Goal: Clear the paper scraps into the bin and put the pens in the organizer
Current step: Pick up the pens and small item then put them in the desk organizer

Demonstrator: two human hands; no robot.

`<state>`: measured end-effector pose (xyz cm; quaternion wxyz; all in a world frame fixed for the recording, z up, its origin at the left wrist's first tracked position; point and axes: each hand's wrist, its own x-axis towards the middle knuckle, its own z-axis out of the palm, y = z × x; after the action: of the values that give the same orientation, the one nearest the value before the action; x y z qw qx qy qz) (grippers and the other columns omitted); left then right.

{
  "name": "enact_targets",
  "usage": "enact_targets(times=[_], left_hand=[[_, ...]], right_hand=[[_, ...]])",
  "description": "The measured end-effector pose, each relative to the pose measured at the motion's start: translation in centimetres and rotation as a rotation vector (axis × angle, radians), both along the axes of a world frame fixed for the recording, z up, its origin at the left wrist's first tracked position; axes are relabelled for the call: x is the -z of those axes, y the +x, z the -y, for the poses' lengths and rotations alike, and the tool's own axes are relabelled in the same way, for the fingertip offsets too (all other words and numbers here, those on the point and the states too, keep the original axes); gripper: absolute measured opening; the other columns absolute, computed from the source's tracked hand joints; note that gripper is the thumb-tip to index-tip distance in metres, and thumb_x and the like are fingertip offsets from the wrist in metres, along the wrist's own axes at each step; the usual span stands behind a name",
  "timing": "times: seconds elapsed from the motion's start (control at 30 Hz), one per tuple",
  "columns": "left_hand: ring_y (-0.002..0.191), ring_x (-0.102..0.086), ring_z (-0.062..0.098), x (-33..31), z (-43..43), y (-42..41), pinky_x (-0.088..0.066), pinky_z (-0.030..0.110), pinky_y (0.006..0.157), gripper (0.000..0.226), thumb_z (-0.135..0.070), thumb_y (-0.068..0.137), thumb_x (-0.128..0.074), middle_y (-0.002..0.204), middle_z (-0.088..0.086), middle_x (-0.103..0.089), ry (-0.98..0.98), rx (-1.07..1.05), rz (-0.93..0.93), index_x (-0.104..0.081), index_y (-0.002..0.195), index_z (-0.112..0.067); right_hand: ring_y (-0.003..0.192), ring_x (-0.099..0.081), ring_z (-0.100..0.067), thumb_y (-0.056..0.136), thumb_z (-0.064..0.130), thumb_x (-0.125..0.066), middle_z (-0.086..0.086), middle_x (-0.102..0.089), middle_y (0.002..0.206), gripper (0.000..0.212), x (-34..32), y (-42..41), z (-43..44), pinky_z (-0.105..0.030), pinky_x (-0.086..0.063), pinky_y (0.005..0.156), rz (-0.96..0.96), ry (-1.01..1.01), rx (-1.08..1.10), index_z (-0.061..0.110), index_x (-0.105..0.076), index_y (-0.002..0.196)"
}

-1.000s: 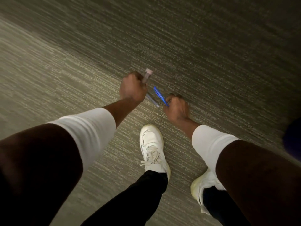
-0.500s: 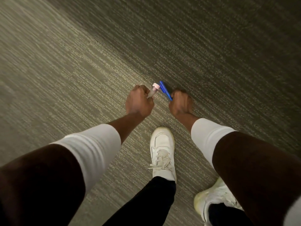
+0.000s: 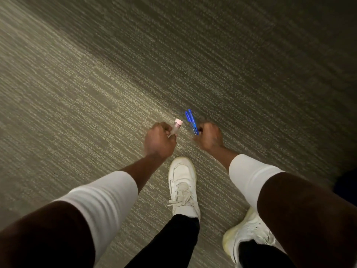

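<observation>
At the bottom, two white shoes (image 3: 183, 188) stand on striped carpet (image 3: 96, 93). Mid-frame, the left hand (image 3: 159, 141) is fisted around a pink-capped pen (image 3: 176, 127); just right, the right hand (image 3: 209, 137) grips blurred blue pens (image 3: 191, 121), angled toward the upper left

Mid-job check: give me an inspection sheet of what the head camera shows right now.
Surface: striped grey-green carpet, no desk in view.
Job's things: pink-capped pen in left hand; blue pens, blurred, in right hand. Bin, organizer, paper scraps: nothing seen.
Clutter: nothing seen.
Grippers: both hands closed on pens, held above the floor.
Cables: nothing seen.
Surroundings: white shoes, dark trousers, dark blue shape at right edge, unidentifiable.
</observation>
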<state>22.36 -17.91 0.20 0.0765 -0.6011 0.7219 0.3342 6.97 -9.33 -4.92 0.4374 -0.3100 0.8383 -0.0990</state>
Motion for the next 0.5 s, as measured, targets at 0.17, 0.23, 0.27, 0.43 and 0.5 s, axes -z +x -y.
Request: enact_targets(times=[0.17, 0.23, 0.27, 0.43, 0.5], left_hand=[[0.079, -0.074, 0.018, -2.6, -1.9, -2.8, -0.064, 0.036, 0.073, 0.022, -0.025, 0.084, -0.083, 0.091, -0.005, -0.076, 0.026, -0.023, -0.038, -0.075, 0.103, -0.018], [0.08, -0.074, 0.02, -4.0, -2.8, -3.7, -0.063, 0.038, 0.075, 0.02, -0.026, 0.083, -0.083, 0.091, -0.003, -0.077, 0.03, -0.022, -0.051, -0.075, 0.1, -0.019], [0.081, -0.075, 0.021, -4.8, -3.2, -4.1, -0.063, 0.038, 0.074, 0.019, -0.027, 0.082, -0.083, 0.091, -0.003, -0.077, 0.033, -0.014, -0.057, -0.075, 0.099, -0.02], [0.077, -0.073, 0.017, -9.2, -5.6, -5.2, -0.059, 0.031, 0.072, 0.018, -0.029, 0.082, -0.083, 0.087, -0.006, -0.076, 0.043, 0.01, -0.069, -0.076, 0.097, -0.022], [0.077, -0.073, 0.017, -11.3, -6.5, -5.5, -0.055, 0.028, 0.071, 0.02, -0.028, 0.082, -0.083, 0.088, -0.006, -0.077, 0.055, 0.028, -0.056, -0.076, 0.1, -0.021]], right_hand=[[0.071, -0.071, -0.023, 0.08, 0.012, -0.082, -0.005, -0.077, 0.079, 0.009, -3.1, -2.8, -4.2, -0.039, -0.06, 0.072, 0.189, -0.066, 0.248, 0.011, -0.077, 0.088], [0.066, -0.072, -0.023, 0.082, 0.003, -0.083, -0.007, -0.077, 0.077, 0.009, -5.0, -3.8, -5.8, -0.047, -0.065, 0.074, 0.325, -0.097, 0.404, 0.009, -0.076, 0.084], [0.063, -0.072, -0.022, 0.082, 0.001, -0.083, -0.009, -0.076, 0.076, 0.01, -5.8, -4.3, -6.6, -0.047, -0.065, 0.072, 0.37, -0.108, 0.47, 0.008, -0.076, 0.084], [0.052, -0.07, -0.015, 0.092, 0.005, -0.077, -0.021, -0.07, 0.076, 0.018, -11.6, -6.0, -10.1, -0.04, -0.061, 0.07, 0.443, -0.157, 0.635, -0.012, -0.069, 0.094], [0.054, -0.07, -0.016, 0.093, 0.002, -0.075, -0.014, -0.071, 0.072, 0.012, -14.3, -6.4, -11.3, -0.038, -0.063, 0.068, 0.481, -0.203, 0.68, -0.006, -0.069, 0.089]])
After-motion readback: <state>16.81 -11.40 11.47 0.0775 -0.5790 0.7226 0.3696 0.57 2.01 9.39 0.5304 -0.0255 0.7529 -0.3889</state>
